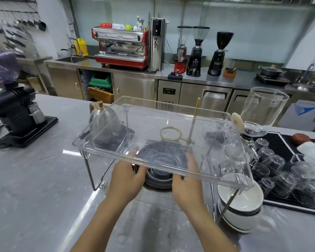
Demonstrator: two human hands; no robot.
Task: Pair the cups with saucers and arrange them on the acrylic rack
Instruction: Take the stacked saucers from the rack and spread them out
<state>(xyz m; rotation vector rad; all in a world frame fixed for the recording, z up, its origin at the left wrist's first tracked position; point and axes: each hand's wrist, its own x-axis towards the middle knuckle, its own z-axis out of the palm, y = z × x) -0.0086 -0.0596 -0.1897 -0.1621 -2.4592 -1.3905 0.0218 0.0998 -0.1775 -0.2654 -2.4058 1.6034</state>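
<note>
Under the acrylic rack's clear top shelf, both hands close on a dark saucer stack with a cup: left hand on its left rim, right hand on its right. An even, level grip should keep the stack clear of the shelf edge. White saucers wait near the grey table's front right, beside upturned glasses; espresso machine behind.

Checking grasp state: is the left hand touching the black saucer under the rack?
Touching. The head view shows the left hand with fingers wrapped against the black saucer's left rim beneath the acrylic rack, no gap visible.
</note>
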